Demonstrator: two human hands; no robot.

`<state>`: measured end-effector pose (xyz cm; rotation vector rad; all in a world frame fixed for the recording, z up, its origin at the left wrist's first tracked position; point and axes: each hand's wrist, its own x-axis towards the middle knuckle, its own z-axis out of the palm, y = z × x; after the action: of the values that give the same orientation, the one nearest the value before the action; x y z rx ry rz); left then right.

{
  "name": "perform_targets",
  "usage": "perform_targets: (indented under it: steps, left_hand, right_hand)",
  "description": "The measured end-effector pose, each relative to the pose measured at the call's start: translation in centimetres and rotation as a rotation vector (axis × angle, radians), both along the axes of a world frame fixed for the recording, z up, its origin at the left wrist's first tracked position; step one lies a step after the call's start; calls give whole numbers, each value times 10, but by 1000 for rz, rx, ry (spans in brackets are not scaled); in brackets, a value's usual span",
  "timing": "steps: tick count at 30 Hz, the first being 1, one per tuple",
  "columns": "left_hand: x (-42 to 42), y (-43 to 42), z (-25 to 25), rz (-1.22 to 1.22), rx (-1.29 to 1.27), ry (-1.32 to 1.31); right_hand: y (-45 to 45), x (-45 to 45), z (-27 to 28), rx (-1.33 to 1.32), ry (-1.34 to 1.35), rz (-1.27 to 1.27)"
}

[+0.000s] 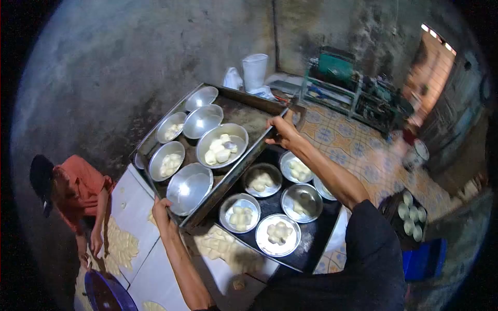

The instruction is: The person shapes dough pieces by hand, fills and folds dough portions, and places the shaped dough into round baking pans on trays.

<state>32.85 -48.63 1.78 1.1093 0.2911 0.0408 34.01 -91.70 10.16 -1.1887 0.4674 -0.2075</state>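
Head view, only one here. Left hand [162, 210], left of centre: fingers curled round the edge near the lower corner of a dark metal tray [251, 111]. Right hand [282, 130], just above centre: fingers bent over the tray's right edge, gripping it. Tray sits mid-frame, slanted; six round silver pans in it, three with pale dough pieces [219, 151]. Below and right, a second dark tray [313, 239] with more round pans, dough lumps in them; can't tell from here whether the trays touch.

Lower left: white tabletop [148, 251], flattened dough sheets [123, 244], dark blue basin [120, 290]. Far left, another person in an orange shirt [83, 181] and dark cap bends over the table. Upper right: green machine [334, 67], any lettering too small to read. Lower right: blue crate [426, 260]. White bucket [255, 71] top centre, surface too blurred for labels.
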Motion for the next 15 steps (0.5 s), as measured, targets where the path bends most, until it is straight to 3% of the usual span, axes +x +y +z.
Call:
perform_targets:
  steps: [1,3,5,7,8,9,10,11,12,13,14,15]
  left_hand:
    - [-31,-13,14,-50,-39,60]
    - [-90,-42,58,-131,-42,-97]
    - [-139,-63,65,-157,-305,-146]
    - [-188,-94,84,-61,-310,-64]
    - [-189,-81,59,-229,-537,24]
    - [-192,-74,44,-391,-630,231]
    - [-206,-88,23,-355,-595,198]
    - [-225,-109,16,-372,-312,99]
    - [-245,-129,11,-376,-25,9]
    - [-264,-138,13,-505,324,23]
    - [-280,-132,-58,-605,461,-84]
    - [-287,-153,-60,-538,367,-66]
  right_hand:
    - [-10,-22,-2,-32,19,10]
    - [-15,-61,11,-63,-75,-79]
    - [-58,-107,-10,61,-103,-26]
    - [-83,-173,-6,90,-14,-36]
    - [-121,-189,-38,107,-13,-87]
    - [-105,-223,-13,11,-113,-157]
    - [-155,-246,-46,-23,44,-59]
    - [-159,-265,-45,61,46,-150]
    - [-167,-286,-44,-18,25,-108]
    - [-209,-300,-82,19,-11,-111]
    - [-249,-311,-120,-13,-25,-141]
    - [-265,-317,-148,-42,-34,-173]
